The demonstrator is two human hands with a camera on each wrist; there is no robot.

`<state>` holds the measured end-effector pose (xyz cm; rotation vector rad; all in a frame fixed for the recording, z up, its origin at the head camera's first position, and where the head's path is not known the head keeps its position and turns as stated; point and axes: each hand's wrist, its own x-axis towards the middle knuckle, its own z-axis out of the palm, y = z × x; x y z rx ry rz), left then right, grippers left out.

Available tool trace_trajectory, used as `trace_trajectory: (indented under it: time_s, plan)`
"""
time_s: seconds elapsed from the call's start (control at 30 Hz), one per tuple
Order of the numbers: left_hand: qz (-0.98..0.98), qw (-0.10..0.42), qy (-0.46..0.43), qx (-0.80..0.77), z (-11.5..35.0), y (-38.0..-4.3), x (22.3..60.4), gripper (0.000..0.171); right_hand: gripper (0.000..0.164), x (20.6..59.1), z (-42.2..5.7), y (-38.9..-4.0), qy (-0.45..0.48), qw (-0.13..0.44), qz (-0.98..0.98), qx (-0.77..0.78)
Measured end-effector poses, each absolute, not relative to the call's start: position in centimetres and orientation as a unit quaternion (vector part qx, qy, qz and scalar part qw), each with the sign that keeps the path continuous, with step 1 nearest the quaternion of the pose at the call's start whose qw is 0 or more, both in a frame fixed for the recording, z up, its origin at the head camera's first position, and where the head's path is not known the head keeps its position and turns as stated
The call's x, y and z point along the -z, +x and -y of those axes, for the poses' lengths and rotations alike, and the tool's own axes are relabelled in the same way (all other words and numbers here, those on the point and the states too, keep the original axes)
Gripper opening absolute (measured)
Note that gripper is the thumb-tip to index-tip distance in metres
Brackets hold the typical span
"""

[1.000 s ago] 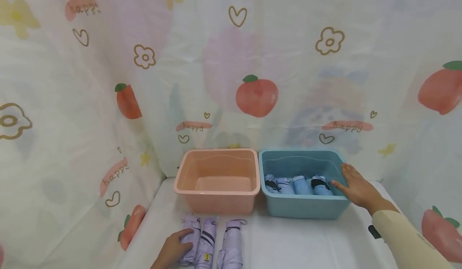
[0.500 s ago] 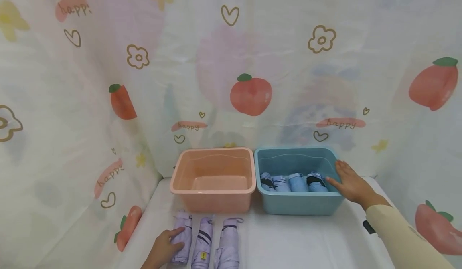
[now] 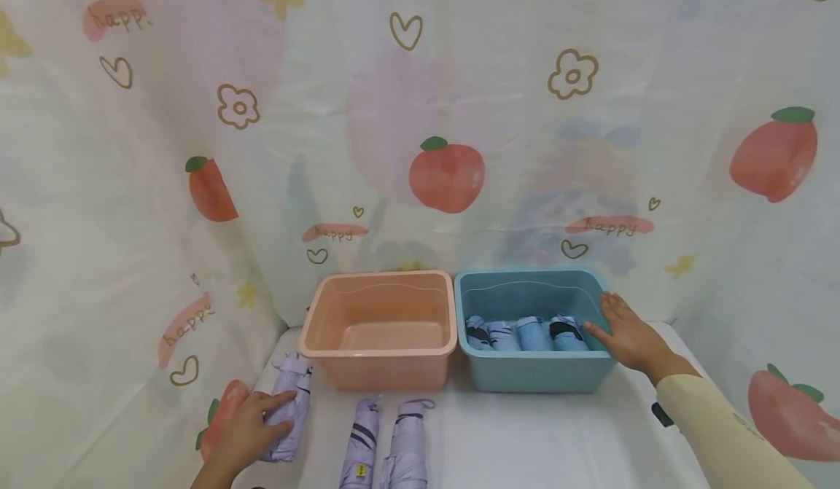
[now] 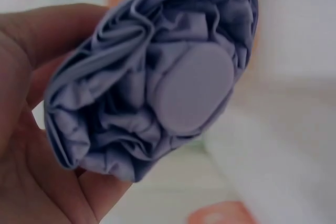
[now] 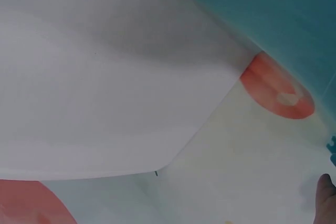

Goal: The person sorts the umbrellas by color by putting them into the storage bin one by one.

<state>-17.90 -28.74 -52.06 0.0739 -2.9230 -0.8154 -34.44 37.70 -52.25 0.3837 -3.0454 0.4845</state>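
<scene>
My left hand (image 3: 252, 428) grips a folded lilac umbrella (image 3: 291, 409) at the left of the table. In the left wrist view the umbrella's flat round end (image 4: 194, 88) faces the camera, with fingers and thumb around its gathered cloth. Two more lilac umbrellas lie side by side to the right: a striped one (image 3: 360, 441) with a yellow tag and one with a wrist loop (image 3: 408, 445). My right hand (image 3: 630, 334) rests with straight fingers on the right rim of the blue bin (image 3: 538, 374). Several blue folded umbrellas (image 3: 534, 334) lie in that bin.
A peach bin (image 3: 387, 372) stands directly left of the blue bin, its inside bare. Patterned curtains (image 3: 446, 110) hang behind and at both sides. The white table (image 3: 499, 445) extends in front of the bins.
The left hand has carried its umbrella leftward, away from the other two lilac umbrellas. The right hand stays on the blue bin's rim. The head view has shifted slightly right.
</scene>
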Motion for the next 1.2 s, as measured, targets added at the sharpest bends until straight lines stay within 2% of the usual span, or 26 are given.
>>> trace_trajectory:
  time_s: [0.27, 0.53, 0.73, 0.87, 1.03, 1.2]
  plan:
    - [0.971, 0.067, -0.026, 0.23, 28.1, -19.9, 47.6, 0.047, 0.096, 52.1, -37.7, -34.2, 0.125, 0.012, 0.981, -0.151]
    - [0.952, 0.049, -0.136, 0.27, 25.0, -26.0, 46.3, 0.05, 0.096, 52.0, -38.2, -34.0, 0.134, 0.017, 0.982, -0.135]
    - [0.936, 0.019, -0.214, 0.278, 22.0, -30.9, 45.1, 0.049, 0.096, 51.8, -37.8, -34.1, 0.144, 0.014, 0.982, -0.117]
    - [0.934, -0.019, -0.247, 0.256, 19.7, -34.3, 44.4, 0.049, 0.095, 51.6, -38.0, -34.1, 0.142, 0.018, 0.983, -0.119]
    - [0.945, -0.081, -0.226, 0.224, 17.6, -37.1, 44.1, 0.05, 0.094, 51.5, -37.9, -34.0, 0.143, 0.02, 0.983, -0.117]
    - [0.946, -0.114, -0.211, 0.219, 16.6, -39.1, 44.8, 0.049, 0.095, 51.4, -37.7, -33.7, 0.138, 0.012, 0.983, -0.121]
